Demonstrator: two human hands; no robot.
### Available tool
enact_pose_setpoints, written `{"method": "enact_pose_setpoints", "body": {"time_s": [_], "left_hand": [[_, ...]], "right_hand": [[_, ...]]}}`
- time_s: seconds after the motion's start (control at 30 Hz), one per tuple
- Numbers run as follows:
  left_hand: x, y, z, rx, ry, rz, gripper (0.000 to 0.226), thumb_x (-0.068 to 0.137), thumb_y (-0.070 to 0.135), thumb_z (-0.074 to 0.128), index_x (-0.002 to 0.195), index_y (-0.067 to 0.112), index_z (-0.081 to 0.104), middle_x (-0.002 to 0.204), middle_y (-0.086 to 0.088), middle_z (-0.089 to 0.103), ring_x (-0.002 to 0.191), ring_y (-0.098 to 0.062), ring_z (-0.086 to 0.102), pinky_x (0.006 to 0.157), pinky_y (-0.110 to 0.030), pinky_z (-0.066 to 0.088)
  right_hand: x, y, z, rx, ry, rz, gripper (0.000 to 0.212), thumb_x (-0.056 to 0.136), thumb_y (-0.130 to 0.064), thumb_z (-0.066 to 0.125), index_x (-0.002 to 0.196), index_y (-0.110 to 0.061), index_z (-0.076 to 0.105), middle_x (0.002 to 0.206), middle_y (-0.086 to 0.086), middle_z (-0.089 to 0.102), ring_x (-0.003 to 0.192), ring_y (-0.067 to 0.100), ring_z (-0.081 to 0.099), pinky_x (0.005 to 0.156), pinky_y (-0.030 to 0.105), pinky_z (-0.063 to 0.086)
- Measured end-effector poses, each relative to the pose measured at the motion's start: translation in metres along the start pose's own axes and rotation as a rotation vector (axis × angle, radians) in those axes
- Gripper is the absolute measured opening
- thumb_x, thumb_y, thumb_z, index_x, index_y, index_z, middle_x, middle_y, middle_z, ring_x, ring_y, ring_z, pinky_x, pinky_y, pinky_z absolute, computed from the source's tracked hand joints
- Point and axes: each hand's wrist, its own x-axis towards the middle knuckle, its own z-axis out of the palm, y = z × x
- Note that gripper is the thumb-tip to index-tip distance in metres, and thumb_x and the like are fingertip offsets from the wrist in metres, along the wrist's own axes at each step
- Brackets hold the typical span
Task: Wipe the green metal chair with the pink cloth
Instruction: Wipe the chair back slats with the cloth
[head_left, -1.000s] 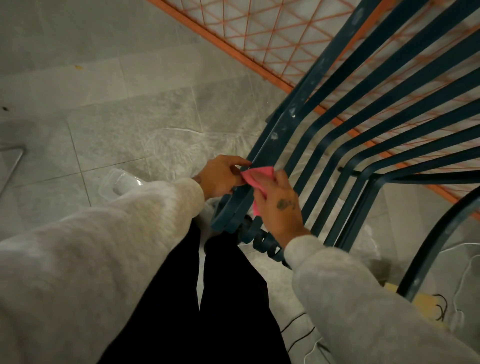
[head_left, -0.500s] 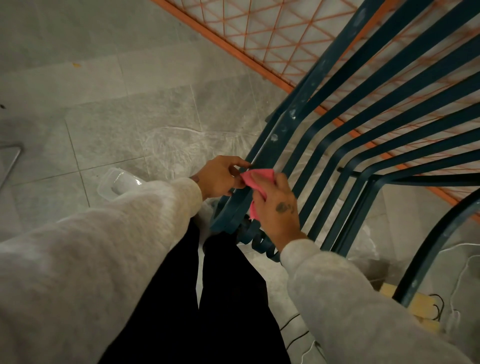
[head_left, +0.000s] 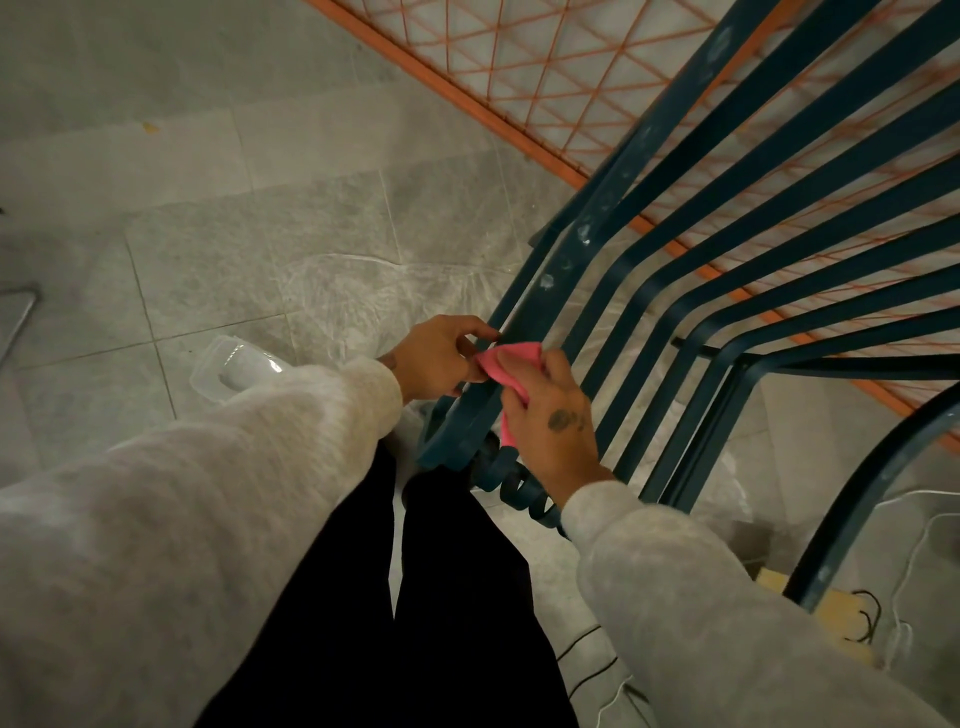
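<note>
The green metal chair (head_left: 737, 171) fills the right half of the view, its dark slats running from the top right down to curled ends near my knees. White specks mark its widest left slat. My right hand (head_left: 550, 421) holds the pink cloth (head_left: 506, 364) against the lower part of that slat, fingers curled over the cloth. My left hand (head_left: 441, 358) sits just left of it, its fingertips pinching the cloth's near corner at the slat's edge. Most of the cloth is hidden under my right hand.
An orange mesh panel (head_left: 545, 67) lies on the grey tiled floor behind the chair. A clear plastic container (head_left: 228, 369) rests on the floor by my left sleeve. Thin cables (head_left: 872, 618) and a pale wooden block (head_left: 831, 605) lie at the lower right.
Both hands stay at the same spot on the slat with the cloth between them; the fingers shift only slightly. The view has drifted a little.
</note>
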Motion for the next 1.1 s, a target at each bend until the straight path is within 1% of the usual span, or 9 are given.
{"method": "enact_pose_setpoints", "body": {"time_s": [0.07, 0.17, 0.3, 0.43, 0.57, 0.73, 0.9, 1.0, 1.1], "left_hand": [[0.000, 0.001, -0.001, -0.003, -0.001, 0.000, 0.045, 0.087, 0.005, 0.069, 0.128, 0.021, 0.060, 0.108, -0.007, 0.068, 0.099, -0.022, 0.068, 0.082, -0.038, 0.061], [0.000, 0.002, 0.000, 0.010, 0.004, -0.008, 0.045, 0.086, 0.003, 0.070, 0.126, 0.021, 0.061, 0.106, -0.006, 0.067, 0.099, -0.023, 0.068, 0.079, -0.036, 0.062], [0.000, 0.002, 0.000, 0.006, -0.001, -0.025, 0.046, 0.086, 0.003, 0.070, 0.127, 0.021, 0.059, 0.106, -0.008, 0.066, 0.098, -0.025, 0.068, 0.079, -0.041, 0.062], [-0.001, 0.002, 0.000, -0.005, -0.010, -0.014, 0.045, 0.088, 0.007, 0.069, 0.129, 0.023, 0.059, 0.108, -0.005, 0.067, 0.098, -0.021, 0.068, 0.077, -0.038, 0.062], [0.000, 0.002, -0.001, -0.016, -0.011, -0.018, 0.046, 0.087, 0.006, 0.070, 0.128, 0.023, 0.059, 0.108, -0.006, 0.068, 0.098, -0.022, 0.069, 0.078, -0.039, 0.062], [0.001, 0.004, 0.000, -0.016, -0.014, -0.027, 0.046, 0.086, 0.000, 0.069, 0.126, 0.018, 0.058, 0.104, -0.010, 0.067, 0.093, -0.024, 0.070, 0.073, -0.039, 0.063], [0.002, 0.003, 0.000, 0.007, -0.018, -0.022, 0.046, 0.086, 0.004, 0.070, 0.126, 0.022, 0.058, 0.106, -0.006, 0.066, 0.096, -0.021, 0.068, 0.074, -0.037, 0.063], [0.001, 0.003, 0.000, -0.002, -0.016, -0.021, 0.045, 0.087, 0.005, 0.069, 0.127, 0.022, 0.058, 0.105, -0.006, 0.067, 0.096, -0.021, 0.069, 0.076, -0.039, 0.063], [0.001, 0.004, 0.000, 0.005, -0.011, -0.026, 0.045, 0.086, 0.002, 0.069, 0.125, 0.020, 0.058, 0.103, -0.006, 0.066, 0.096, -0.023, 0.068, 0.076, -0.040, 0.063]], "right_hand": [[0.008, 0.006, -0.005, 0.025, -0.034, 0.001, 0.036, 0.096, -0.009, 0.064, 0.129, -0.023, 0.066, 0.124, 0.007, 0.057, 0.108, 0.022, 0.059, 0.097, 0.007, 0.033], [0.029, 0.014, -0.012, 0.024, 0.002, 0.088, 0.035, 0.097, -0.013, 0.061, 0.129, -0.024, 0.067, 0.128, 0.002, 0.055, 0.117, 0.018, 0.055, 0.105, 0.020, 0.038], [0.028, 0.008, -0.006, 0.082, 0.081, 0.189, 0.040, 0.098, -0.014, 0.060, 0.137, -0.020, 0.060, 0.132, 0.006, 0.052, 0.118, 0.017, 0.053, 0.105, 0.021, 0.036], [-0.006, 0.001, 0.011, 0.047, 0.013, 0.092, 0.044, 0.095, -0.012, 0.065, 0.138, -0.017, 0.058, 0.129, 0.013, 0.054, 0.106, 0.021, 0.057, 0.098, 0.021, 0.039], [0.009, 0.013, -0.007, 0.020, -0.090, 0.000, 0.039, 0.096, -0.014, 0.064, 0.133, -0.025, 0.063, 0.125, 0.007, 0.057, 0.110, 0.023, 0.059, 0.099, 0.023, 0.042], [0.038, 0.017, -0.014, 0.014, 0.070, 0.066, 0.038, 0.096, -0.012, 0.062, 0.133, -0.021, 0.064, 0.125, 0.006, 0.054, 0.114, 0.021, 0.057, 0.107, 0.031, 0.047], [0.009, 0.011, 0.005, 0.000, 0.025, 0.049, 0.041, 0.096, -0.014, 0.063, 0.136, -0.018, 0.060, 0.130, 0.010, 0.050, 0.109, 0.026, 0.060, 0.100, 0.037, 0.053], [0.009, 0.012, 0.003, -0.001, -0.005, 0.051, 0.037, 0.096, -0.015, 0.063, 0.133, -0.021, 0.064, 0.127, 0.008, 0.055, 0.110, 0.023, 0.061, 0.103, 0.025, 0.043], [0.024, 0.010, -0.007, -0.003, 0.019, 0.071, 0.036, 0.097, -0.016, 0.062, 0.132, -0.022, 0.065, 0.125, 0.006, 0.055, 0.111, 0.020, 0.059, 0.104, 0.029, 0.047]]}}
